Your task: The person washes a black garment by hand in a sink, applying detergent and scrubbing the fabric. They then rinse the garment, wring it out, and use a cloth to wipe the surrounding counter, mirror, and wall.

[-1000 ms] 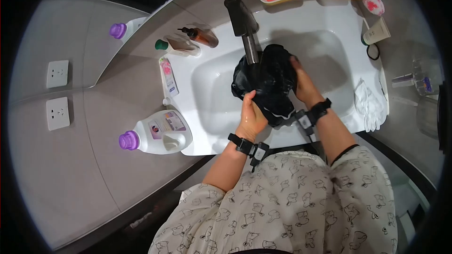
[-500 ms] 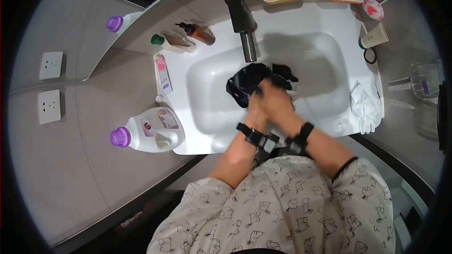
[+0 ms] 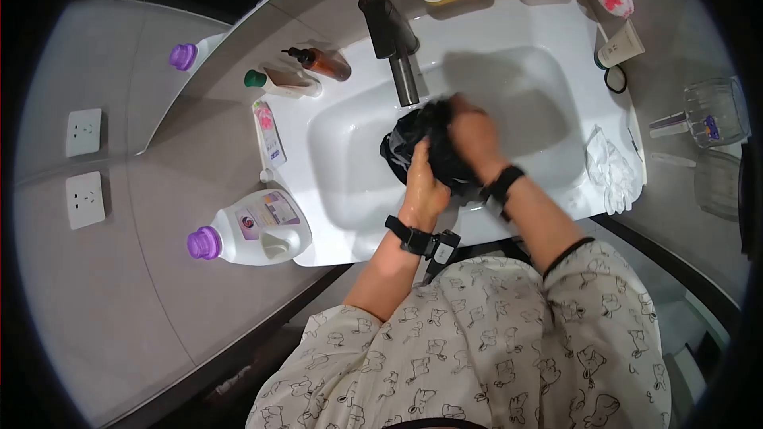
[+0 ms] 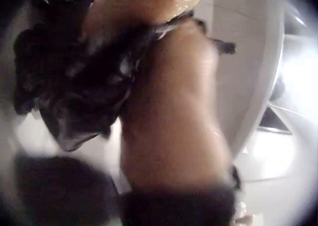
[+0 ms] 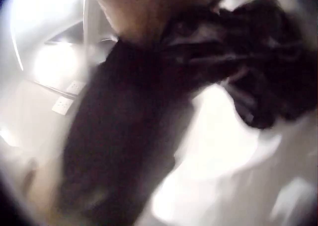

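Black cloth (image 3: 435,121), wet-looking, bunched in the basin (image 3: 338,167), just to the near side of the tap (image 3: 389,36). It lies far of my left hand (image 3: 425,187) and left of my right hand (image 3: 475,139); both touch it, neither clearly nearer. Left grasps it, thumb laid on top pointing far, fingers out of sight. Right grips its right side, back of hand up; blur hides the fingertips. Wadded as it is, no sure long axis or pointing end.

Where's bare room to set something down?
Bare: the back ledge, between faucet and squeeze tube; the basin right of the right hand. Crowded: mid-basin, with left hand on black cloth; back left corner, with bottles.
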Available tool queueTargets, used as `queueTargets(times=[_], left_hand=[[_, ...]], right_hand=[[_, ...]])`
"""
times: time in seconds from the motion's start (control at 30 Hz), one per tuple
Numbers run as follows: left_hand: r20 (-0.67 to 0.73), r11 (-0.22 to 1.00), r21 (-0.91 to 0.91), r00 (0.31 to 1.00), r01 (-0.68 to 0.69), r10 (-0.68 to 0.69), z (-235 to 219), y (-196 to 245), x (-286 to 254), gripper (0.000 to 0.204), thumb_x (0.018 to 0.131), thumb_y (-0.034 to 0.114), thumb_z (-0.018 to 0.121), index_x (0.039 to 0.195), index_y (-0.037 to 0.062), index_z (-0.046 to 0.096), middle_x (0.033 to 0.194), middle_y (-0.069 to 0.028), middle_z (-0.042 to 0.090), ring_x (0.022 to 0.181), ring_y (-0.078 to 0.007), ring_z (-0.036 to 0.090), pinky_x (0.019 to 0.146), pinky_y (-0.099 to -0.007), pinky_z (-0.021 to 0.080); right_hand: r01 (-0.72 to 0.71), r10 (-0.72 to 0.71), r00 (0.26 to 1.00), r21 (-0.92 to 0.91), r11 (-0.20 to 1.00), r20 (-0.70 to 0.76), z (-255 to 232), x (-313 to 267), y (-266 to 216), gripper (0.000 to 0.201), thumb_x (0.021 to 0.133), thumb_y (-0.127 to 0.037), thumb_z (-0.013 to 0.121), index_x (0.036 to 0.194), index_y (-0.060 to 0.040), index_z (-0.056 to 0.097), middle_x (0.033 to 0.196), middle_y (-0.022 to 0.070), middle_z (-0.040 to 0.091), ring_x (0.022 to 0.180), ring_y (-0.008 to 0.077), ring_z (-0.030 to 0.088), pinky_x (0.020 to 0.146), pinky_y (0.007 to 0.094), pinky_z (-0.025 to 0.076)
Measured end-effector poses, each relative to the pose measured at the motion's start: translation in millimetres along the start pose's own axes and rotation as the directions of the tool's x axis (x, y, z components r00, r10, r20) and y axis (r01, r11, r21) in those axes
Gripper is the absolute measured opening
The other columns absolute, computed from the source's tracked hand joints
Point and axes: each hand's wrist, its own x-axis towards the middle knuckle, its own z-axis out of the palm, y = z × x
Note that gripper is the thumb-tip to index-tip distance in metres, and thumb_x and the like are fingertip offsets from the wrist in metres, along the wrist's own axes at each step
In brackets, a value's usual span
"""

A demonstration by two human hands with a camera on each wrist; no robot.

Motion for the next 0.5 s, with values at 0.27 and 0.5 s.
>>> queueTargets(times=[0.27,0.5], left_hand=[[0.123,0.984,-0.149,0.989,0.097,-0.079,-46.9,-3.7,8.8,0.046,0.089,0.041,0.046,0.122,0.0084,0.046,0.123,-0.0089,0.049,0.111,-0.0237,0.049,0.096,-0.0393,0.040],[-0.120,0.999,-0.050,0.993,-0.014,0.007,-15.9,5.7,11.3,0.035,0.093,0.035,0.037,0.113,0.0088,0.049,0.118,-0.0105,0.052,0.108,-0.0256,0.051,0.094,-0.0421,0.041]], right_hand=[[-0.048,-0.084,0.984,0.698,0.714,0.154,-18.2,-48.5,-49.9,0.038,0.082,-0.027,0.058,0.108,-0.0013,0.050,0.098,0.0148,0.058,0.091,0.0228,0.057,0.078,0.0334,0.046],[0.239,-0.232,0.969,0.088,0.967,-0.081,-2.3,7.9,-25.4,0.017,0.074,-0.017,0.056,0.085,-0.0044,0.058,0.083,0.0167,0.062,0.075,0.0329,0.060,0.064,0.0420,0.048]])
